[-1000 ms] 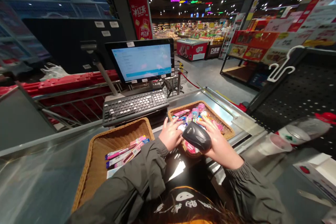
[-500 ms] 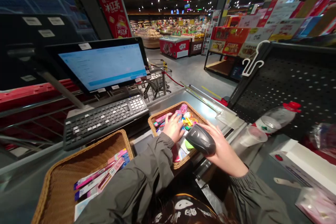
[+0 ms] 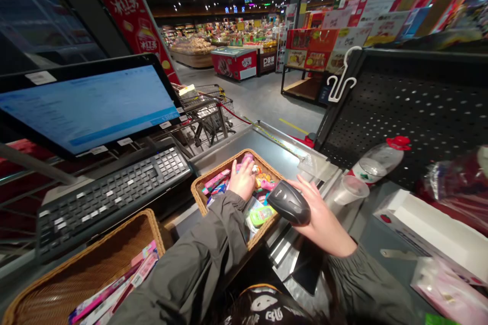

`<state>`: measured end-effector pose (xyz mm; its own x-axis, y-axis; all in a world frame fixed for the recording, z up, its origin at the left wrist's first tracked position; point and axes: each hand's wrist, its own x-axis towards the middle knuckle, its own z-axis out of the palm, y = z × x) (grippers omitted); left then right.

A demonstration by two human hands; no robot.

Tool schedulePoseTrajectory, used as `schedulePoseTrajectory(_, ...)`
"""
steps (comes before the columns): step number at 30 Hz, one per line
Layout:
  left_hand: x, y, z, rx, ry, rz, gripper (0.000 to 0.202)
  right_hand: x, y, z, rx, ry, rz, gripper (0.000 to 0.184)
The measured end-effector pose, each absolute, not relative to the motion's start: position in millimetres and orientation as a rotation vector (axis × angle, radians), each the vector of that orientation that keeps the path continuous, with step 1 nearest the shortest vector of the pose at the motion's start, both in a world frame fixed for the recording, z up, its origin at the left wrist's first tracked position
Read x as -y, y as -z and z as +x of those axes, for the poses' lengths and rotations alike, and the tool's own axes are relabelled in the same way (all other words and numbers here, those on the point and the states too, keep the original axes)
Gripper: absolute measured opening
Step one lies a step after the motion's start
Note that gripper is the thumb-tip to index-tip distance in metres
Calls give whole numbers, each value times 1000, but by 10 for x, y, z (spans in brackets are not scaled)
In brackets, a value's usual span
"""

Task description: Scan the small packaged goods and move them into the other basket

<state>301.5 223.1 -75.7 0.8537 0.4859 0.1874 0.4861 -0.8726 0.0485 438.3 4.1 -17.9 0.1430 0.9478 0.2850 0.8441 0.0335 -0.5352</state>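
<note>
My right hand (image 3: 324, 221) holds a black handheld barcode scanner (image 3: 288, 202) above the right side of a small wicker basket (image 3: 202, 204). My left hand (image 3: 243, 181) reaches into that basket with its fingers stretched out over small colourful packages; the fingertips are partly hidden among them. A pink item (image 3: 247, 156) lies at the fingertips. Near the basket's front is a green-and-white package (image 3: 260, 215). To the left, a larger wicker basket (image 3: 95, 251) holds several long, slim pink and purple packages (image 3: 109, 292).
A monitor (image 3: 99, 101) and black keyboard (image 3: 122, 190) stand at the left. At the right are a plastic cup (image 3: 351, 190), a red-capped bottle (image 3: 381, 160), a white open box (image 3: 430, 233) and a black perforated panel (image 3: 412, 96). Shopping carts (image 3: 209, 111) stand beyond the counter.
The view has turned right, so most things sit further left. My left hand has shifted within the small basket, its fingers closer together. The scanner stays in my right hand.
</note>
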Motion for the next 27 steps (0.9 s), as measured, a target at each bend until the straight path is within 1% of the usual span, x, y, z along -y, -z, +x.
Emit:
schedulePoseTrajectory(6, -2327, 856, 3024, 897, 241, -3021, 27, -84, 215, 4416, 1716, -228, -1831, 59)
schedulePoseTrajectory(16, -2412, 952, 3019, 928, 322, -3046, 24, -96, 220, 4390, 1713, -225, -1819, 66)
schedulePoseTrajectory(22, -2494, 926, 2886, 1096, 371, -3071, 12, -100, 203, 4359, 1728, -242, -1835, 62)
schedulePoseTrajectory(27, -2542, 893, 2749, 1151, 406, -3063, 14, -109, 195, 4333, 1738, -221, -1830, 59)
